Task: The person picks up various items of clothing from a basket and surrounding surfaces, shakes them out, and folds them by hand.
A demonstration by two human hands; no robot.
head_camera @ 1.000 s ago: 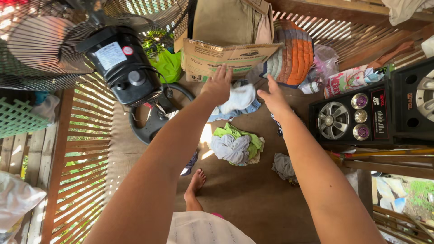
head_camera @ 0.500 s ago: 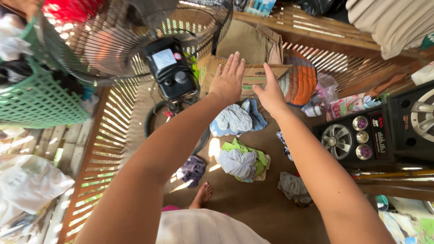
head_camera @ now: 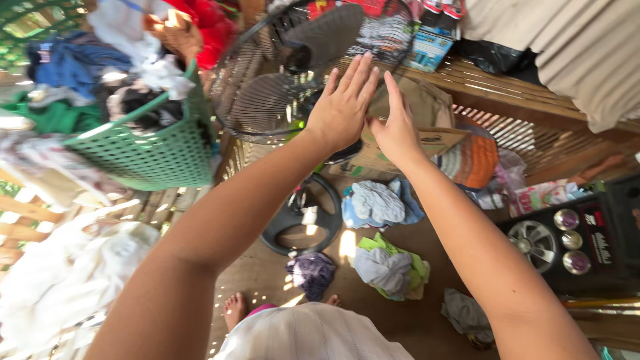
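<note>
Both my arms stretch forward and up, with the hands side by side. My left hand [head_camera: 343, 107] is flat with fingers spread, in front of the black standing fan's wire cage [head_camera: 267, 93]. My right hand [head_camera: 398, 130] is open too, fingers pointing up, just before a brown cardboard box [head_camera: 427, 143]. Neither hand holds anything. Below them on the floor lie small heaps of clothes: a blue and white bundle [head_camera: 377, 203], a grey and green one [head_camera: 390, 270] and a purple one [head_camera: 311, 273].
A green plastic basket [head_camera: 150, 150] full of clothes stands at the left. The fan's round black base [head_camera: 301, 217] rests on the floor. A black speaker [head_camera: 573, 237] is at the right, a slatted wooden bench [head_camera: 533, 110] behind, and white cloth [head_camera: 60, 280] at lower left.
My view has tilted up and left, bringing the basket and fan cage closer. Both hands have risen from near the floor clothes to the height of the fan and box.
</note>
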